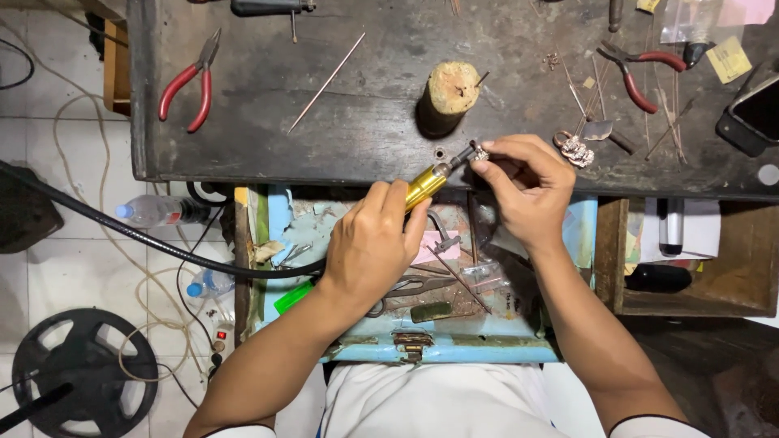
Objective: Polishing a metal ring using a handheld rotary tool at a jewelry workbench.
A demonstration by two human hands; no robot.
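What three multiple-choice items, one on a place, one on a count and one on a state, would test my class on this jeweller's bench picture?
1. Where does the wooden peg stand?
A. On the dark benchtop, just beyond the hands
B. In the open drawer
C. On the tiled floor

2. How many red-handled pliers lie on the benchtop?
A. One
B. Two
C. Four

3. What is the left hand doing?
A. Resting flat and empty
B. Holding the gold rotary handpiece
C. Holding a bottle

Answers:
1 A: the peg rises from the benchtop above the hands.
2 B: one pair lies at the left, another at the right.
3 B: its fingers wrap the handpiece, whose tip meets the small metal piece pinched by the right hand.
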